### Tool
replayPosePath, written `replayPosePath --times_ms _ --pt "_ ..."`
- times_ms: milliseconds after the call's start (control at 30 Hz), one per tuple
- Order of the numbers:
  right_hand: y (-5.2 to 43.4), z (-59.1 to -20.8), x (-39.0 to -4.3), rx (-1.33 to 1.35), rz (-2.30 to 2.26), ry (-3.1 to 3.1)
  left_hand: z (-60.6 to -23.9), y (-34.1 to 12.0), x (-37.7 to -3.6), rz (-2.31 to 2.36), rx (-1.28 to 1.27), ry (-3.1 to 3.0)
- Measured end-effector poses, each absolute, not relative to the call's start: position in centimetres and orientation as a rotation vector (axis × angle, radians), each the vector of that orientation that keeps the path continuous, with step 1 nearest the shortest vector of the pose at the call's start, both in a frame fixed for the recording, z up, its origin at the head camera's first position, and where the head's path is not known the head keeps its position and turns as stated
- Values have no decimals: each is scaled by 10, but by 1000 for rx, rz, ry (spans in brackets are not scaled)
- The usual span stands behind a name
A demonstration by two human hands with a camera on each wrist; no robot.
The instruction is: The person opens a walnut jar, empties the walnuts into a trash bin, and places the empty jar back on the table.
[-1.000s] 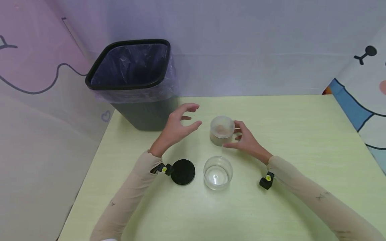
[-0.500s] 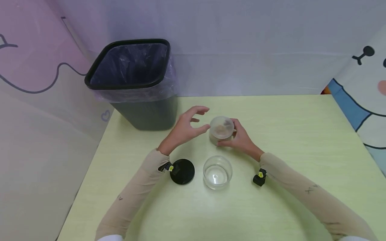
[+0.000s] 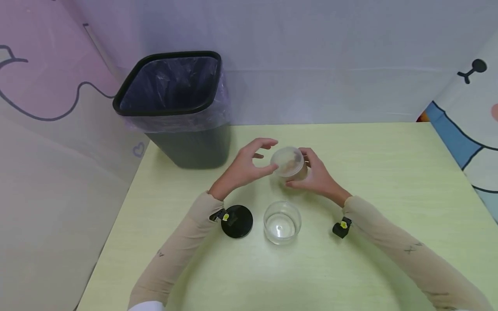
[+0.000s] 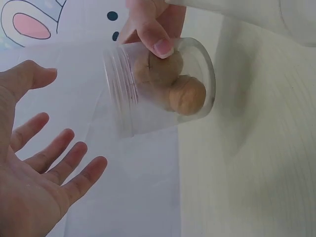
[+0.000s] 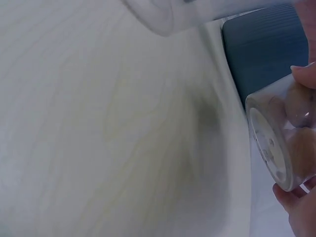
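My right hand (image 3: 317,175) grips a clear jar (image 3: 289,162) with a translucent lid, tilted with its lid toward my left hand. Brown round balls (image 4: 188,96) show through its wall in the left wrist view. The jar's base, seen in the right wrist view, is raised off the table. My left hand (image 3: 247,166) has its fingers spread and holds nothing; its thumb overlaps the lid's edge in the head view, while the left wrist view shows a gap between fingers and lid.
An open clear container (image 3: 282,229) stands on the table in front of the hands. To its left lies a black round disc (image 3: 239,222), partly under the left wrist camera. A dark bin (image 3: 190,147) with a plastic liner stands at the back left, against the curtain.
My right hand has closed round the jar, lifted it from the table and tipped it leftward. My left hand has moved right, up to the lid. The open container and black disc stay put.
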State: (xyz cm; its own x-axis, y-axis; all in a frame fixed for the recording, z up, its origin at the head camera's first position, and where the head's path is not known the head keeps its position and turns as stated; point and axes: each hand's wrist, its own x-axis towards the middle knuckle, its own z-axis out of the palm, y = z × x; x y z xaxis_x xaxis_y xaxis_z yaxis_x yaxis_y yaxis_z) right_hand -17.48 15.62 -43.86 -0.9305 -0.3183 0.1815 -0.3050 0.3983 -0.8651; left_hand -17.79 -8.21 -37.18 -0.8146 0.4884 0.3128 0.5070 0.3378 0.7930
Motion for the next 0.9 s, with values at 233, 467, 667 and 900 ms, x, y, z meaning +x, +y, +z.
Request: replayPosePath --times_ms 233,467,667,900 --pt "159 -421 -172 -706 -1570 2661 -369 -77 -178 -1483 -986 -2582" --pt "160 -412 -172 -790 -1505 2725 -369 -72 -179 -1497 -1029 -2579" --pt "158 -403 -171 -852 -1460 2753 -372 -69 -178 -1485 -1070 -2576" --pt "154 -395 -171 -938 -1366 2803 -376 -71 -179 -1410 -1109 -2573"
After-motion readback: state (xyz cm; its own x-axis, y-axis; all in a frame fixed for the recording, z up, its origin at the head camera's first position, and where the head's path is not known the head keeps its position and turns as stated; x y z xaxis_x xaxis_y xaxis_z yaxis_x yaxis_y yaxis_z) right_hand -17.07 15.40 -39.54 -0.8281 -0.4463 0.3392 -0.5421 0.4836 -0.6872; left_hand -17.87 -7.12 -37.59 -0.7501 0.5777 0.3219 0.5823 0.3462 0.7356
